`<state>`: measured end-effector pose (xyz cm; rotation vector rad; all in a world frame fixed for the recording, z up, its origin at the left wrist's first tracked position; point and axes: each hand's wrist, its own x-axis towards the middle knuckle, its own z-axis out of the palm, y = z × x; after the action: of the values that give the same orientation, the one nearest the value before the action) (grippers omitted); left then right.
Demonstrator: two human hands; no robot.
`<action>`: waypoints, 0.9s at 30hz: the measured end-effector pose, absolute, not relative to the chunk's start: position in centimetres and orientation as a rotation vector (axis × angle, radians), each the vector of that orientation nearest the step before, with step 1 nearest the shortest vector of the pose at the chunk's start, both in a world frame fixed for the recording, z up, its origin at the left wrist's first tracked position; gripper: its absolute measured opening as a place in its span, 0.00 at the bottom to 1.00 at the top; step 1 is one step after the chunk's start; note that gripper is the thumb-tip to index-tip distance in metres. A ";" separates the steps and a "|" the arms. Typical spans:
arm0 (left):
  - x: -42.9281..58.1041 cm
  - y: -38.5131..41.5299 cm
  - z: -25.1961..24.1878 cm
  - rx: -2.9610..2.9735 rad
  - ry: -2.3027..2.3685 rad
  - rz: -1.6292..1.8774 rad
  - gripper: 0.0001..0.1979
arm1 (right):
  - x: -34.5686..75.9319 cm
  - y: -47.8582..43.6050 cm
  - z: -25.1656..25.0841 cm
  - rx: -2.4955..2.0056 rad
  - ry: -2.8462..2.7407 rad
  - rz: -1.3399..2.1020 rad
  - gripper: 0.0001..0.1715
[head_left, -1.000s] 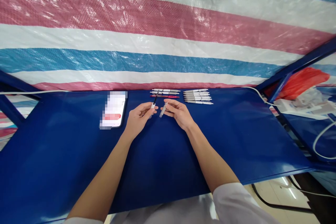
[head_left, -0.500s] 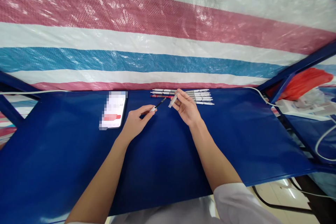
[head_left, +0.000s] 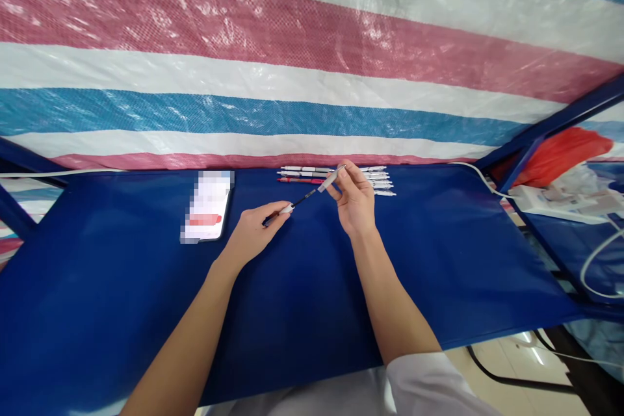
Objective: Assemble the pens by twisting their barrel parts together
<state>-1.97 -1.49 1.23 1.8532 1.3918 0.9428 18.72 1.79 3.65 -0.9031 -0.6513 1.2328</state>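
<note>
My left hand [head_left: 259, 229] pinches the white rear piece of a pen [head_left: 287, 209] between thumb and fingers. From it a dark pen refill [head_left: 303, 199] points up and to the right. The tip of the refill is close to the lower end of a pale pen barrel [head_left: 328, 181], tilted in the fingertips of my right hand [head_left: 357, 200]; I cannot tell if they touch. Behind my right hand lies a row of several white and grey pens [head_left: 383, 177], partly hidden by it. One red pen [head_left: 298, 181] lies in that row.
A lit phone [head_left: 207, 208] rests left of my left hand on the blue table cover [head_left: 302, 312]. A striped plastic sheet [head_left: 273, 104] hangs along the back edge. To the right are blue frame bars [head_left: 560, 114], a red bag [head_left: 565, 153] and a white cable [head_left: 480, 181].
My right hand has moved slightly right and turned the pen barrel so that it lines up with the refill. The refill's tip has come nearer to the barrel's open end.
</note>
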 end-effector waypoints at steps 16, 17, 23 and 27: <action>-1.7 -1.6 1.0 1.906 1.358 0.957 0.15 | 18.1 1.2 3.5 -0.910 -0.642 1.075 0.15; -1.6 -1.6 1.0 1.904 1.358 0.957 0.15 | 18.1 1.2 3.4 -0.917 -0.660 1.072 0.15; -1.3 -1.4 1.4 1.902 1.353 0.947 0.15 | 17.8 0.8 3.3 -0.905 -0.649 1.116 0.16; -0.7 -1.2 1.5 1.892 1.331 0.968 0.15 | 17.6 0.7 3.1 -0.889 -0.642 1.151 0.16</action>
<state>-0.71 -1.21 1.50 1.8924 1.3314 0.9680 17.56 0.68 3.13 -0.8892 -0.6419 1.1514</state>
